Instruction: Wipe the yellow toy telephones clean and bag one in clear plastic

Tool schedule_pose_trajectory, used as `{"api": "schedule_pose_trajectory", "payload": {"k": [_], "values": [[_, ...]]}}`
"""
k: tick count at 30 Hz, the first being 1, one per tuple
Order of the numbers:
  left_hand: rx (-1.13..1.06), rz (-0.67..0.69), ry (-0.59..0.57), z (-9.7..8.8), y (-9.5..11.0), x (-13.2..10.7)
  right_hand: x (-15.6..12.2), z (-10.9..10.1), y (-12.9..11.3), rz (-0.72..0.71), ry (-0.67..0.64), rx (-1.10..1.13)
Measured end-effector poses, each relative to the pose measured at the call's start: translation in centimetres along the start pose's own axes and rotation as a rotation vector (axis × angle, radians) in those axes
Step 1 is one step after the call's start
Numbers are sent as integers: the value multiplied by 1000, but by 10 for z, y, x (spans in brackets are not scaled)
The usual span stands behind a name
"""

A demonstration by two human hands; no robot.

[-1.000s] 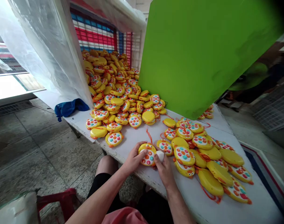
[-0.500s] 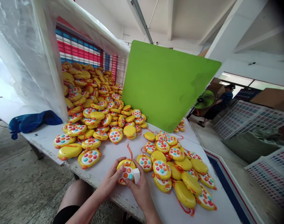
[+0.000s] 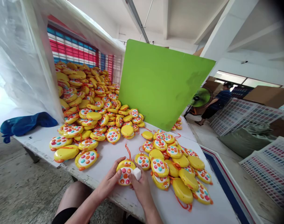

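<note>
A yellow duck-shaped toy (image 3: 125, 170) with coloured round buttons on its white face is held upright near the table's front edge, its orange cord trailing away above it. My left hand (image 3: 112, 177) grips its left side, thumb on the face. On the other side my right hand (image 3: 140, 183) is closed, with a small white block (image 3: 137, 173), perhaps a sponge, tucked between thumb and fingers. The right thumb rests on the toy's buttons; those fingers are partly hidden behind it. Another duck toy (image 3: 142, 161) lies just beyond my right hand.
A large heap of duck toys (image 3: 92, 115) spills from a plastic-draped enclosure at the left. More toys (image 3: 182, 175) are piled at the right. A green board (image 3: 165, 84) stands behind, and a blue cloth (image 3: 30, 123) lies far left. A person (image 3: 222, 99) is near a fan (image 3: 201, 98).
My right thumb has moved up over the toy's buttons, and the white block has turned in my right hand. The whole view has shifted slightly.
</note>
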State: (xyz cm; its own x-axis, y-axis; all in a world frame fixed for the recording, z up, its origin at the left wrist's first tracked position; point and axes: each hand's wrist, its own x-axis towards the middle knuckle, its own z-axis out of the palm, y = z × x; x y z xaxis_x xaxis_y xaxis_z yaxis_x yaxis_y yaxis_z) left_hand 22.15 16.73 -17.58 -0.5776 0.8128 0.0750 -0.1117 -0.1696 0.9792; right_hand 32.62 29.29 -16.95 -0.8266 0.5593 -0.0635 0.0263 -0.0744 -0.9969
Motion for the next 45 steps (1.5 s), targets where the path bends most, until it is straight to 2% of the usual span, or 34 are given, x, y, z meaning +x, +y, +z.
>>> {"api": "schedule_pose_trajectory", "payload": {"k": [6,12,16,20,25,28,34,38,42,45], "values": [[81,-38,64,3,10,2,-1,3,-6,-6,-26,10],[111,-13,55,1,0,6,-1,8,-12,-94,82,9],[86,-36,27,3,-8,8,-2,7,-15,-130,20,113],[116,-61,64,10,-2,7,-3,6,-16,-152,-28,182],[69,-43,142,17,5,3,-4,6,-19,-139,-46,165],[78,6,165,15,5,2,-4,3,-18,-55,-11,99],[102,-8,65,5,-3,4,-1,0,-5,-34,-11,47],[121,4,71,3,-4,4,-1,0,-5,3,-8,70],[136,-1,72,2,-1,3,-1,1,-8,-30,-24,39],[116,6,64,1,-2,2,-1,1,-8,-13,14,10]]}}
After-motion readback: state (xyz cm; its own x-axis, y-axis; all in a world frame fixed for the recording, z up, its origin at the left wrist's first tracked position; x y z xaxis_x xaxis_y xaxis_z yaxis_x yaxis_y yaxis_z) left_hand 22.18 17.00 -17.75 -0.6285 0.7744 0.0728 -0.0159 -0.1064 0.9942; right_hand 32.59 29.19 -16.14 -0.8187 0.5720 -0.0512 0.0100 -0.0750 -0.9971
